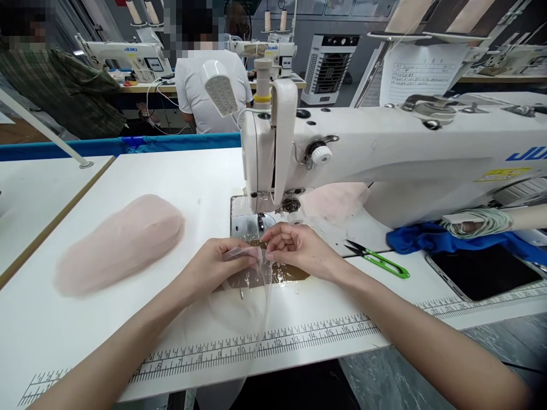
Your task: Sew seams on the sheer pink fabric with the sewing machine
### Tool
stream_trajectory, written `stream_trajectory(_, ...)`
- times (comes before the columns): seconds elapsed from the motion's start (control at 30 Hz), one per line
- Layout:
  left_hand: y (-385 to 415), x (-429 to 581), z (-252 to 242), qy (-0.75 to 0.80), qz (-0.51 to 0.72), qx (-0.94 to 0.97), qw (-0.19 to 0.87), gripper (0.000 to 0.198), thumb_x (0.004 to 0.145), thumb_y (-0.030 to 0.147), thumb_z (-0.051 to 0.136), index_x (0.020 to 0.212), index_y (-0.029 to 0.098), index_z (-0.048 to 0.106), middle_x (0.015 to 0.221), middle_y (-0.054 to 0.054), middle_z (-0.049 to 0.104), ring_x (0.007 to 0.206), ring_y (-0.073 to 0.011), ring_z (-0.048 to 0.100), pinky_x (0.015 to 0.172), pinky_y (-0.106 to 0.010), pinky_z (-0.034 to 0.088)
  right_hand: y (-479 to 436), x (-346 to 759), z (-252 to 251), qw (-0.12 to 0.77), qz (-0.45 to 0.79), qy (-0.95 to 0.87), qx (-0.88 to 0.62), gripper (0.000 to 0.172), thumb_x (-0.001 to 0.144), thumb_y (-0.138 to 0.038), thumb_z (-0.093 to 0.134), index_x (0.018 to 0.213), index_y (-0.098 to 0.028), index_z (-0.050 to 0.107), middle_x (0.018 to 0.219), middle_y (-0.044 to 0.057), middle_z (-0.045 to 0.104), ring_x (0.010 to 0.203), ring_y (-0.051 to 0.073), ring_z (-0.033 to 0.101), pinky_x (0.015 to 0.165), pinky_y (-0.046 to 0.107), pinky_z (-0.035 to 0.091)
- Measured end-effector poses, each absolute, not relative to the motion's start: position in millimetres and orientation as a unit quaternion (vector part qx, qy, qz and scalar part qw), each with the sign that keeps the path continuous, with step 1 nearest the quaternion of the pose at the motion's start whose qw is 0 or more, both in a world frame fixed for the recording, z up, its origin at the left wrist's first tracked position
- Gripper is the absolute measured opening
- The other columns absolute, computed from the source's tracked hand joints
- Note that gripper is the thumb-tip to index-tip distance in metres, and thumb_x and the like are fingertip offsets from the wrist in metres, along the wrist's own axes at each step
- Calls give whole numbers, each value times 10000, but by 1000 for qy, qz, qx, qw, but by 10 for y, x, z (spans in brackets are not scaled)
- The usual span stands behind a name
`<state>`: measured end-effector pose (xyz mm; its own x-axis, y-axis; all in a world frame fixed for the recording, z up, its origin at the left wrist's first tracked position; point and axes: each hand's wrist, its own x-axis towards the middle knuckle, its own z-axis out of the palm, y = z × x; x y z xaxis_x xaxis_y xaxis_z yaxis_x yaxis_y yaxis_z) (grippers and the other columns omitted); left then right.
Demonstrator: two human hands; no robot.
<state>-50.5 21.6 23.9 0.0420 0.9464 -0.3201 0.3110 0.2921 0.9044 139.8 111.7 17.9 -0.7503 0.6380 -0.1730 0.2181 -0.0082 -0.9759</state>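
Note:
Just in front of the needle area of a white sewing machine (265, 159), both hands meet over a piece of sheer pale fabric (245, 253). My left hand (213, 265) pinches the fabric between thumb and fingers. My right hand (294, 247) has its thumb and fingertips closed at the fabric's edge, close to the presser foot (261, 222). The thin, see-through cloth hangs from the fingers over the table's front edge, and its outline is hard to make out.
A pink sheer fabric piece (123, 245) lies at left; more pink fabric (335, 200) sits behind the needle. Green thread snips (378, 261), a blue cloth (427, 236) and a phone (482, 273) lie at right. A printed ruler (239, 346) runs along the front edge. Two people sit beyond.

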Motion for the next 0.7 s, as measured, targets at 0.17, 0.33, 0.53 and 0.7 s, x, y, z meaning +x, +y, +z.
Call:
stream_trajectory(0.17,233,-488,224,628,333,519,475,214,804,371,610,903,199,689,830,-8,672,754,-145,611,675,-245,460,1084,1409,213,225,636,-666,-318,109,824,-228,647,915,-177,675,898,26,681,821,133,624,788,293,502)
stream_trajectory(0.33,255,-499,187,617,336,515,491,183,798,352,604,872,196,666,766,13,664,707,-130,601,657,-234,444,1054,1408,272,256,811,-472,-232,199,879,-284,612,957,-125,702,1013,87,695,1005,188,647,987,348,472)
stream_trajectory(0.53,256,-523,130,607,347,521,491,192,797,354,594,862,186,660,756,8,671,697,-134,593,651,-243,433,1021,1384,246,238,859,-381,-245,187,857,-177,621,994,-72,692,1035,136,700,1018,217,665,1012,360,478)
stream_trajectory(0.7,254,-517,138,597,357,517,499,173,789,322,590,864,185,665,754,8,672,695,-133,592,665,-246,437,1014,1386,250,232,869,-373,-229,185,876,-175,598,1013,-78,677,1039,121,693,1027,196,655,1005,342,478)
